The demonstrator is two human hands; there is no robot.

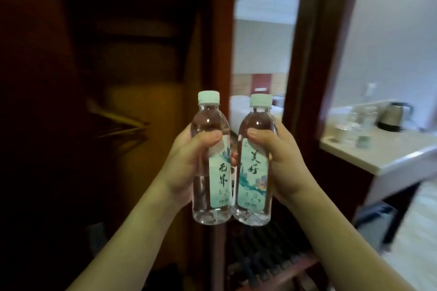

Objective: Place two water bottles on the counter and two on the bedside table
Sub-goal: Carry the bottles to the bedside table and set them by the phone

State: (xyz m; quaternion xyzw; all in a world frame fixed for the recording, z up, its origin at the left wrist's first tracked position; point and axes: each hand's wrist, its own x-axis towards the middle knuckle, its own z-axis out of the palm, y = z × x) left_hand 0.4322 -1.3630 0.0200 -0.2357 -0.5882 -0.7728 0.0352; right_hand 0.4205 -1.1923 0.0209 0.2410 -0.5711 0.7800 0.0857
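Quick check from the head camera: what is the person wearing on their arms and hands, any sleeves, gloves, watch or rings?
Nothing visible. Both forearms are bare right down to the bottom edge of the frame, with no sleeve cuffs in view. The left hand and right hand have no gloves. No watch or bracelet shows on either wrist, and no rings show on the visible fingers. Nails look short and unpainted.

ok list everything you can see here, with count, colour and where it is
water bottles: 2, clear with pale green caps and labels, upright side by side at centre, left bottle, right bottle
kettle: 1, silver and black, far right on the counter
counter: 1, pale top, right side
glasses and cups: several, clear or pale, blurred, on the counter left of the kettle
wardrobe: 1, dark wood, open, left side
bed: 1, white, through the doorway behind the bottles
left hand: holds the left bottle
right hand: holds the right bottle
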